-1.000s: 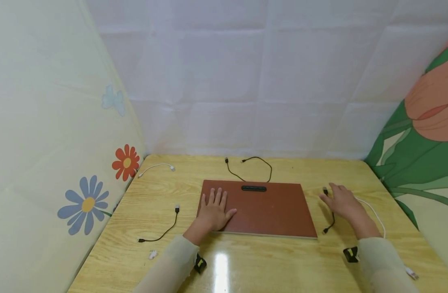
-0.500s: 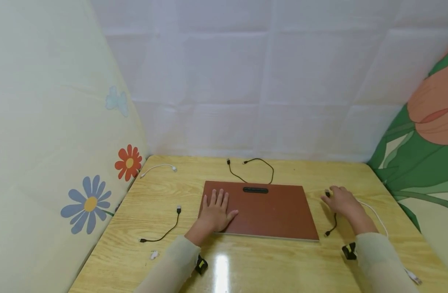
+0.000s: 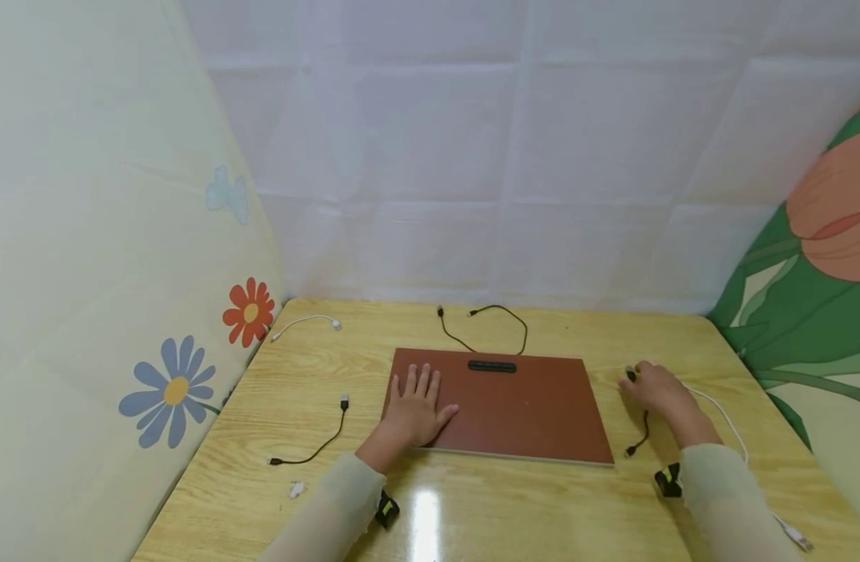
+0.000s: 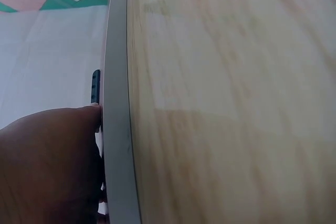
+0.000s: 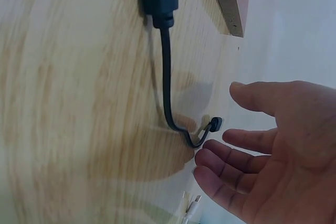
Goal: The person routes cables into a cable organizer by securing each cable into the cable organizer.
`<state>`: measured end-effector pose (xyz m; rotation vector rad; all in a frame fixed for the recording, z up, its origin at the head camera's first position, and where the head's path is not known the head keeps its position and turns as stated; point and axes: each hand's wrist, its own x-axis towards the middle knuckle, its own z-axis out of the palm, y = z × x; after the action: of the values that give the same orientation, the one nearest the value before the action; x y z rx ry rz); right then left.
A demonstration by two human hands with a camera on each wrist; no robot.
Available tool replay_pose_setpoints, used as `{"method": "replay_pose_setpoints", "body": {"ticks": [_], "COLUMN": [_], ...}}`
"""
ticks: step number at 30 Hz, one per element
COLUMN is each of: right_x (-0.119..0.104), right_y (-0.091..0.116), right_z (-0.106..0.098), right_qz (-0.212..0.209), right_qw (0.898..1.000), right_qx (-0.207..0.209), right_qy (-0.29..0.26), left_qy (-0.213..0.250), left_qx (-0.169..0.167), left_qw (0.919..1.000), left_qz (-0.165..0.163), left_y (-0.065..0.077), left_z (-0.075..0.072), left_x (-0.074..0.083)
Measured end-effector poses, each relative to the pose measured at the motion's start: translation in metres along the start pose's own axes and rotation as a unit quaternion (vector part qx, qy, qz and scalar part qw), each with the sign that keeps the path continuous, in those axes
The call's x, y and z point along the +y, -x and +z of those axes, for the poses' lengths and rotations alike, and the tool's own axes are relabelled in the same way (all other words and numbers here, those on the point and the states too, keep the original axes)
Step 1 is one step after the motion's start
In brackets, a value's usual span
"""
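Observation:
My left hand (image 3: 410, 414) lies flat with spread fingers on the left part of a reddish-brown board (image 3: 535, 414), which has a black slotted strip (image 3: 492, 366) near its far edge. In the left wrist view the board's pale grey side edge (image 4: 118, 103) runs past the hand. Right of the board, my right hand (image 3: 662, 393) hovers at the far plug of a short black USB cable (image 3: 645, 428). The right wrist view shows its thumb and loosely bent fingers apart, with the small far plug (image 5: 216, 124) beyond them and nothing in the grasp.
A white cable (image 3: 730, 421) runs beneath the right forearm. Black cables lie behind the board (image 3: 525, 332) and to its left (image 3: 329, 439). A short white cable (image 3: 310, 318) is at the back left, and a small white piece (image 3: 296, 489) lies near the left sleeve.
My right hand has come slightly closer to the black cable's far plug. The left hand stays on the board. The head view has shifted a little.

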<state>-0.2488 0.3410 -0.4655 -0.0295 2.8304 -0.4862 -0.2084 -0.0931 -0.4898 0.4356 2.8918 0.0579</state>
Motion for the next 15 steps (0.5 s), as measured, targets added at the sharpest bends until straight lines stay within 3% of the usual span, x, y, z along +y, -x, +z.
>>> {"method": "replay_pose_setpoints", "body": {"ticks": [15], "right_x": [0.0007], "right_y": [-0.0081], "right_z": [-0.0019], "right_qz": [0.004], "right_qw": [1.0], "right_qx": [-0.012], "right_qy": [-0.008], "left_qy": [-0.012], "left_qx": [0.007], "left_qw": [0.9999], "left_qz": [0.001], "left_y": [-0.0009], "left_z": [0.0031], "left_x": [-0.0003]}}
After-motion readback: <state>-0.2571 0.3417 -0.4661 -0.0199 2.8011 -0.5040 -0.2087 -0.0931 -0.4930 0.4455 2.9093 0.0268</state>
